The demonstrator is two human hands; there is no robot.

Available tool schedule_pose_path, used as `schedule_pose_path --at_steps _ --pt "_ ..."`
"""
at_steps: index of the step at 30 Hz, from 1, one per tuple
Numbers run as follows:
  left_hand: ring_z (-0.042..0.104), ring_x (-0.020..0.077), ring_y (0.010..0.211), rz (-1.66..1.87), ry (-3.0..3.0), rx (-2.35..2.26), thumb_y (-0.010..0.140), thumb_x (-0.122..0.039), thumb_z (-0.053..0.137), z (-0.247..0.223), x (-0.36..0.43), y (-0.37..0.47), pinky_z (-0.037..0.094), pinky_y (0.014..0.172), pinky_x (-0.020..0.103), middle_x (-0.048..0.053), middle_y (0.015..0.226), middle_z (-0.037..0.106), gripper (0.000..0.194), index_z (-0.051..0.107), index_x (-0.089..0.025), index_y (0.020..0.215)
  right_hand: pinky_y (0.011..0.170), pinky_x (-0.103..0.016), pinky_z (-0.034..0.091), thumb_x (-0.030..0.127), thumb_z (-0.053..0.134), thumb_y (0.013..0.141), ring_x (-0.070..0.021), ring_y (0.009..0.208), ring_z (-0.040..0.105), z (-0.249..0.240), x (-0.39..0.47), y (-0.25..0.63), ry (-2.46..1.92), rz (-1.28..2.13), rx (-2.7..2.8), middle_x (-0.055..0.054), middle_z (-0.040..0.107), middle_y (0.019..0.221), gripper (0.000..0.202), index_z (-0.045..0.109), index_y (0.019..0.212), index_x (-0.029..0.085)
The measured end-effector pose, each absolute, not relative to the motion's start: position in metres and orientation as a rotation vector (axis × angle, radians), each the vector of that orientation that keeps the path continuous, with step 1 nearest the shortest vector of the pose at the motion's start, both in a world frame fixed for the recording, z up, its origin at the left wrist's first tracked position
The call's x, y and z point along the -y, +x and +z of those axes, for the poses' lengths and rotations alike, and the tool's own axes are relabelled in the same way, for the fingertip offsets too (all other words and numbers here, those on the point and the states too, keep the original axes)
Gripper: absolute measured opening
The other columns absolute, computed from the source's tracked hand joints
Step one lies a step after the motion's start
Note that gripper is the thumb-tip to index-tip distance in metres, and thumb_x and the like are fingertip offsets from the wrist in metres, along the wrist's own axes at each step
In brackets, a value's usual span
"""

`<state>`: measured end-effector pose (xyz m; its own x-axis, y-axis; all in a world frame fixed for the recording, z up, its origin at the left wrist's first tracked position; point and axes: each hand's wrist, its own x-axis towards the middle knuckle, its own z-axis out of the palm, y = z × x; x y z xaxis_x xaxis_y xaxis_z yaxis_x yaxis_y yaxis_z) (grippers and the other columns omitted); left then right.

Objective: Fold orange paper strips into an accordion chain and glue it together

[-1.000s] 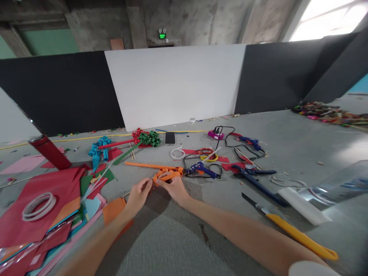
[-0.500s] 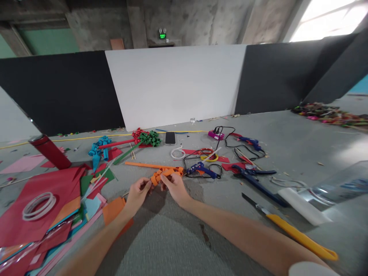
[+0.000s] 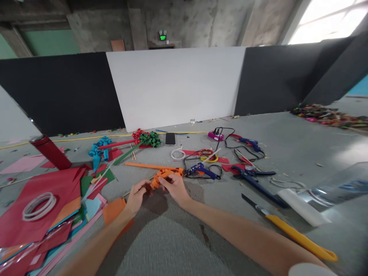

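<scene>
A bunch of folded orange paper strips (image 3: 157,179) is between my hands, just above the grey floor. My right hand (image 3: 176,188) is closed on it from the right, thumb and fingers pinching the paper. At its left end, the bent fingers of my left hand (image 3: 137,197) are closed against the paper; the fingertips are partly hidden. Behind the bunch a long orange paper strip (image 3: 145,165) stretches left. A blue glue gun (image 3: 202,169) lies close to the right of the bunch.
On the left lie red paper sheets (image 3: 20,207), a tape roll (image 3: 39,207) and a red bottle (image 3: 51,152). Blue pliers-like cutters (image 3: 255,184) and a yellow-handled utility knife (image 3: 299,234) lie on the right. Farther back are a phone (image 3: 170,138) and a green paper bow (image 3: 151,139).
The fingers of both hands have shifted slightly on the orange paper bunch, and the bunch has turned a little. The things around it have stayed put.
</scene>
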<state>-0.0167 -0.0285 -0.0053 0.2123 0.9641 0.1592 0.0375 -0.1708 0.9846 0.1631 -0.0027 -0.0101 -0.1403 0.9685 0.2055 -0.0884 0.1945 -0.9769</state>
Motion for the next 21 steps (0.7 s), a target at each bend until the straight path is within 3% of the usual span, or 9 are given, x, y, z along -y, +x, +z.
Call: schedule_pose_path --at_steps 4,9,16,21 --pt "0.057 0.0148 0.061 1.16 1.493 -1.105 0.089 -0.038 0.053 -0.0006 0.0312 -0.0112 0.044 0.061 0.025 0.002 0.07 0.064 0.025 0.064 -0.017 0.083 0.05 -0.025 0.039 0.05 0.07 0.079 -0.0124 0.05 0.05 -0.0077 0.0047 0.1627 -0.899 1.182 1.352 0.003 0.057 0.055 0.033 0.059 0.072 0.019" --pt "0.055 0.0135 0.057 1.114 1.49 -1.17 0.087 -0.052 0.058 -0.0004 0.0313 -0.0072 0.044 0.057 0.024 0.0 0.065 0.061 0.036 0.058 -0.018 0.075 0.054 -0.026 0.039 0.053 0.058 0.089 -0.0133 0.052 0.051 -0.0099 0.0043 0.1632 -0.859 1.16 1.348 0.002 0.055 0.056 0.038 0.058 0.071 0.02" --pt "0.054 0.0128 0.055 1.124 1.503 -1.172 0.088 -0.051 0.057 -0.0066 0.0289 -0.0099 0.043 0.056 0.024 -0.002 0.062 0.059 0.036 0.055 -0.019 0.071 0.055 -0.026 0.037 0.052 0.056 0.091 -0.0131 0.055 0.043 -0.0082 0.0075 0.1652 -0.863 1.139 1.349 0.003 0.047 0.061 0.042 0.069 0.112 0.019" --pt "0.052 0.012 0.053 1.139 1.54 -1.241 0.089 -0.048 0.057 -0.0059 0.0292 -0.009 0.039 0.055 0.023 -0.003 0.057 0.057 0.035 0.054 -0.019 0.071 0.057 -0.026 0.034 0.049 0.053 0.095 -0.0135 0.06 0.04 -0.0072 0.0114 0.1649 -0.848 1.039 1.453 0.003 0.042 0.064 0.04 0.07 0.117 0.02"
